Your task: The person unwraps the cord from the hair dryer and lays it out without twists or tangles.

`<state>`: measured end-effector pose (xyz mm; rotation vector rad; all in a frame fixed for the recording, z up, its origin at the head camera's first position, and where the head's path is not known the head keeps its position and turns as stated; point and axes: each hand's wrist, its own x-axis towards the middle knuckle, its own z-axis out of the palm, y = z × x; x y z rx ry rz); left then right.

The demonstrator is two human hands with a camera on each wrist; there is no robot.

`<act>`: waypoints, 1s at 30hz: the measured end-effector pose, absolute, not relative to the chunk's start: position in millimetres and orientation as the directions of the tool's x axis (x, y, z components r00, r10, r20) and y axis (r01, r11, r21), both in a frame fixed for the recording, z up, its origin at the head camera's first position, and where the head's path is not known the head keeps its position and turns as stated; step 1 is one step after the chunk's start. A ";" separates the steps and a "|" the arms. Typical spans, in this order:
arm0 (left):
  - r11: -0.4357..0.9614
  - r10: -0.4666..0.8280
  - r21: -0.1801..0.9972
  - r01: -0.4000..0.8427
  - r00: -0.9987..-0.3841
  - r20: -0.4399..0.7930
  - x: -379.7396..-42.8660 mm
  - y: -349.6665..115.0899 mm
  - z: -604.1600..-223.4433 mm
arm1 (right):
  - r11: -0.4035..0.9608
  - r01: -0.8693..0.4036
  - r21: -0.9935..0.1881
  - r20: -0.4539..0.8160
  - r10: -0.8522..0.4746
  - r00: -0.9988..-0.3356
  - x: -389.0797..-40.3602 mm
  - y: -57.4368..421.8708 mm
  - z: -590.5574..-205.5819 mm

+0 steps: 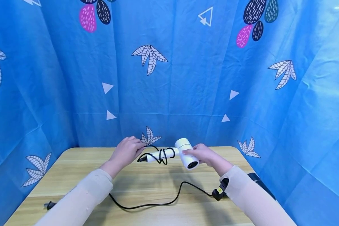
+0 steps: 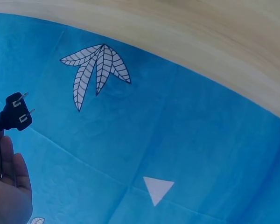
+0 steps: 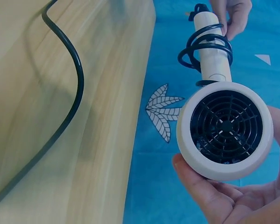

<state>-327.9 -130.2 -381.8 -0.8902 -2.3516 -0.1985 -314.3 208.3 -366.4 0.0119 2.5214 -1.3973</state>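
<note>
A white hair dryer (image 1: 186, 155) is raised over the table, its handle pointing left with a black cord (image 1: 161, 155) looped around it. My right hand (image 1: 204, 153) grips the barrel, thumb on one side. In the right wrist view, the dark round grille (image 3: 226, 126) faces the camera. My left hand (image 1: 127, 150) holds the free cord end just beyond the handle's tip. The left wrist view shows a black two-prong plug (image 2: 16, 112) at the fingers (image 2: 21, 172); the head view hides this plug behind the hand.
Across the wooden table (image 1: 147, 194) runs another black cable (image 1: 155, 205). Another plug (image 1: 49, 205) lies at the left, beside the left sleeve. Near the right sleeve is a black connector with a yellow mark (image 1: 218, 191), and a dark object (image 1: 261, 185) sits beyond it. A blue patterned curtain (image 1: 169, 94) surrounds the table.
</note>
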 end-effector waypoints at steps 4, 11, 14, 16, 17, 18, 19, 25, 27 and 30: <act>0.767 0.534 -0.041 0.641 -0.601 0.595 -328.7 -132.0 -386.2 | 0.533 0.132 -0.836 -0.231 -0.122 -0.965 -314.3 209.1 -366.6; 0.771 0.489 0.083 0.631 -0.671 0.557 -330.6 -134.0 -393.3 | 0.522 0.126 -0.843 -0.226 -0.134 -0.965 -314.8 210.6 -364.5; 0.774 0.475 0.127 0.620 -0.701 0.531 -330.6 -134.6 -397.7 | 0.519 0.125 -0.846 -0.227 -0.137 -0.964 -314.1 210.5 -363.6; 0.770 0.467 0.154 0.619 -0.712 0.524 -330.3 -134.6 -400.3 | 0.520 0.127 -0.845 -0.230 -0.138 -0.963 -313.4 210.4 -363.1; 0.769 0.462 0.171 0.616 -0.720 0.517 -330.2 -134.6 -401.4 | 0.521 0.130 -0.844 -0.233 -0.137 -0.963 -313.1 210.4 -363.0; 0.766 0.456 0.192 0.613 -0.729 0.510 -330.1 -134.5 -402.3 | 0.520 0.132 -0.844 -0.235 -0.136 -0.962 -312.7 210.6 -362.8; 0.764 0.449 0.214 0.609 -0.739 0.502 -330.0 -134.2 -403.0 | 0.519 0.133 -0.844 -0.236 -0.137 -0.962 -312.4 210.8 -362.7; 0.761 0.394 0.353 0.544 -0.820 0.415 -330.0 -132.6 -404.9 | 0.501 0.133 -0.855 -0.233 -0.142 -0.962 -311.2 213.5 -361.8; 0.764 0.384 0.374 0.527 -0.836 0.393 -330.3 -133.0 -406.0 | 0.495 0.133 -0.859 -0.232 -0.145 -0.962 -310.5 214.0 -360.8; 0.762 0.369 0.410 0.500 -0.857 0.360 -329.8 -133.9 -408.9 | 0.492 0.135 -0.860 -0.234 -0.146 -0.961 -310.4 214.2 -360.0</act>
